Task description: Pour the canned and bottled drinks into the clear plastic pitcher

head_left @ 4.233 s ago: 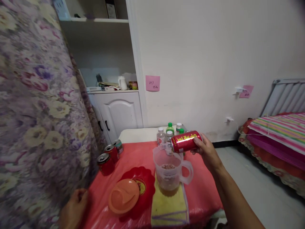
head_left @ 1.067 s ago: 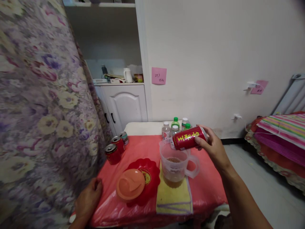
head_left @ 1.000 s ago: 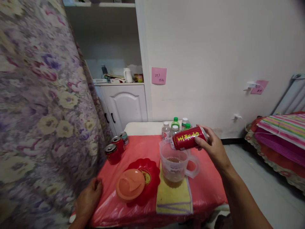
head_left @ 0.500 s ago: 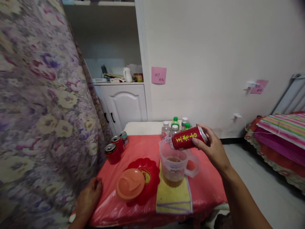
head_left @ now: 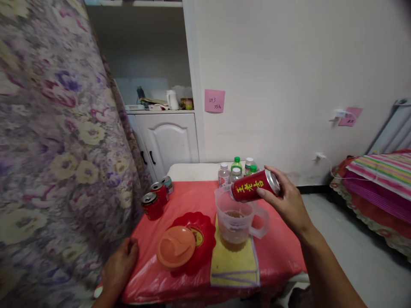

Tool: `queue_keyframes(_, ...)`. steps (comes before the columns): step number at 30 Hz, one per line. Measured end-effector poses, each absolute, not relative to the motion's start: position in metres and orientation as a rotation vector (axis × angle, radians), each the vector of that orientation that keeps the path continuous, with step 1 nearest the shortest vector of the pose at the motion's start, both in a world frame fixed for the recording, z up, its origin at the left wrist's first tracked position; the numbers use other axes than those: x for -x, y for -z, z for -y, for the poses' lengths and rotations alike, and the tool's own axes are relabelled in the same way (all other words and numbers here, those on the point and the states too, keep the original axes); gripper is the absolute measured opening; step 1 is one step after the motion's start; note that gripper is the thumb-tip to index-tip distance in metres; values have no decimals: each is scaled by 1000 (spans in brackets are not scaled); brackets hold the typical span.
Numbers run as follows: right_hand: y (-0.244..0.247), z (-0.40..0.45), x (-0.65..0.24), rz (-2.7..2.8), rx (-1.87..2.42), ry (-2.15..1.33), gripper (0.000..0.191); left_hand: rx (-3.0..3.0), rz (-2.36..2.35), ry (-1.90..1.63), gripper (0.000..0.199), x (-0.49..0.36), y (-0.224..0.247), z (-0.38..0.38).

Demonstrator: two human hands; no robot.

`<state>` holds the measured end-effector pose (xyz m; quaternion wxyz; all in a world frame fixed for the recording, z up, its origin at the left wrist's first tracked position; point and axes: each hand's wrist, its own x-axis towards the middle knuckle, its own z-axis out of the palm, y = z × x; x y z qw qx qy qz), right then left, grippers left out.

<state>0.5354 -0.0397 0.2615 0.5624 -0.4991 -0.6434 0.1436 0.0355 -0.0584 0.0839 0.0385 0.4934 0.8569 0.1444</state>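
Red can (head_left: 248, 188) tilts in right-hand fingers (head_left: 269, 198) over the translucent jug (head_left: 233, 230).

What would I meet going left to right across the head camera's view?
Floral curtain, left hand, leftmost red can, orange dish, translucent jug, right hand, bed with the striped cover.

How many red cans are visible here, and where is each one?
3. The right hand holds one red can tilted over the jug; the front red can and rear red can stand at the left of the table. Bottles could hide others.
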Motion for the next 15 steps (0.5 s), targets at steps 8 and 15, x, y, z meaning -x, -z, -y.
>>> queue_keyframes(8,-261,42,-531,1608,1153,-158,65,-1506,-2636,-441,46,-37,-87,59)
queue_keyframes(15,-260,43,-529,1690,1116,-93,66,-1515,-2652,-464,42,-38,-86,59)
